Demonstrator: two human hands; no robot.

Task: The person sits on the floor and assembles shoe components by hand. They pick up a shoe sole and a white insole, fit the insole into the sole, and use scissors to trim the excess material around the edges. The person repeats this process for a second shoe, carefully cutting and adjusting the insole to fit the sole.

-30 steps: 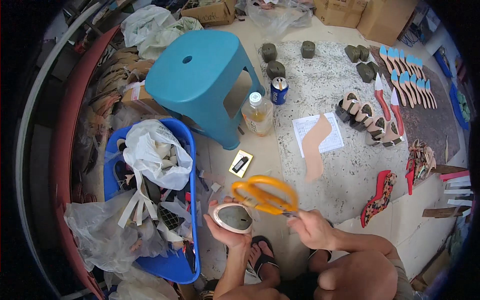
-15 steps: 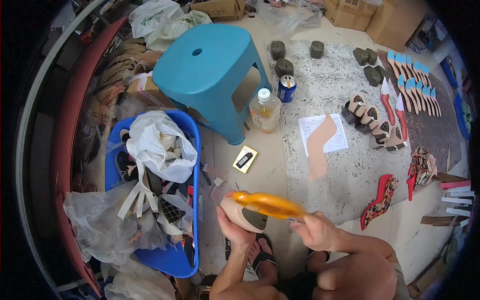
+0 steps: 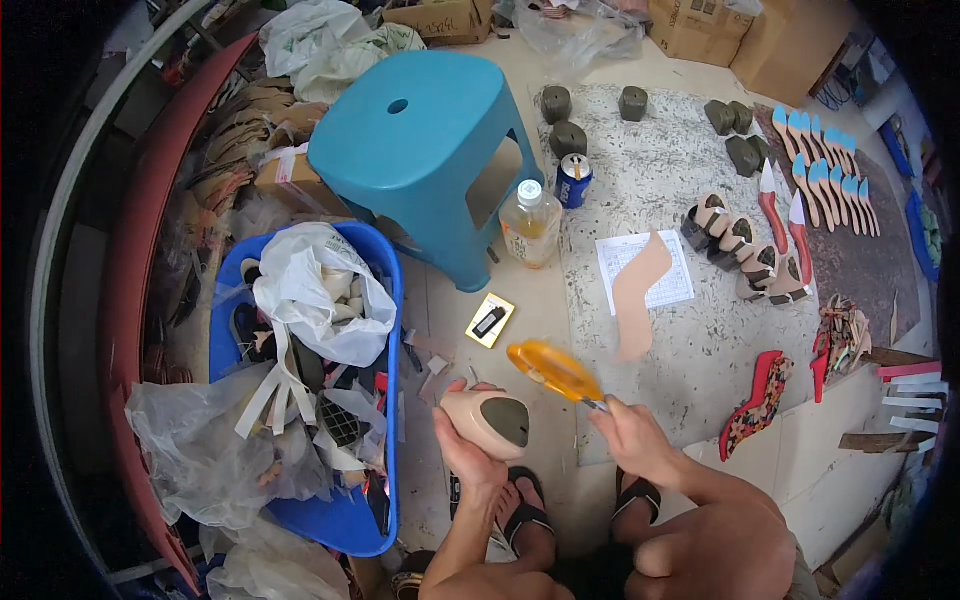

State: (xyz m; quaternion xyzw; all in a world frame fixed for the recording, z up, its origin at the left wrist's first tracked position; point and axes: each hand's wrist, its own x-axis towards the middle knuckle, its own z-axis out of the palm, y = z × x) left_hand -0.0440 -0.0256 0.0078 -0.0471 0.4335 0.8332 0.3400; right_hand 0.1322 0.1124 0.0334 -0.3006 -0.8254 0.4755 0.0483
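My left hand (image 3: 462, 455) is wrapped round a shoe last (image 3: 506, 422), dark green and partly covered by a glossy beige upper (image 3: 468, 412). The green part shows in an opening facing up and right. In my right hand (image 3: 633, 438) is a tool with an orange, oval, loop-like part (image 3: 553, 370) and a short metal section by my fingers. The orange part is blurred and points up and left, apart from the last. Its exact kind I cannot make out. Below the last are my sandalled feet (image 3: 527, 510).
A blue bin (image 3: 398, 400) of scraps and plastic bags stands left, a blue stool (image 3: 410, 120) beyond. A bottle (image 3: 530, 232), can (image 3: 573, 182) and lighter on a small box (image 3: 490, 320) lie ahead. The right board holds shoes (image 3: 740, 240), knives (image 3: 773, 210) and insoles (image 3: 825, 180).
The orange tool has swung up and away to the right from above the last, leaving a gap. My right hand has risen a little. The last stays in my left hand.
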